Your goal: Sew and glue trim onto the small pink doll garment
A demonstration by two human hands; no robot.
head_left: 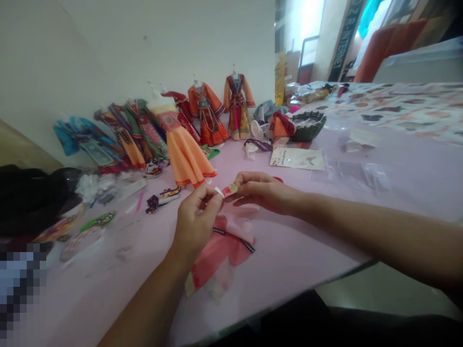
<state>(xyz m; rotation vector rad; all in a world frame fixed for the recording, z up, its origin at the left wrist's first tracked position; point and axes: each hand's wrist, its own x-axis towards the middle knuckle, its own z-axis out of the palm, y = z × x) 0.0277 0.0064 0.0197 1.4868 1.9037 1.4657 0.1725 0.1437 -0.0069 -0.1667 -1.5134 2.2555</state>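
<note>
My left hand (197, 217) and my right hand (258, 190) meet over the pink table (325, 226), both pinching a small red and white strip (227, 190) between fingertips. Under them lies a flat red and pink miniature garment (220, 255) with a dark trim band. My left hand's fingers curl closed around one end of the strip, and my right thumb and forefinger clamp the other end.
A row of miniature costumes on small stands lines the wall, with an orange dress (186, 149) nearest. A dark basket (307, 126), a plastic-bagged card (298, 158), trims and small bits (162, 196) lie around. The table edge runs close at the lower right.
</note>
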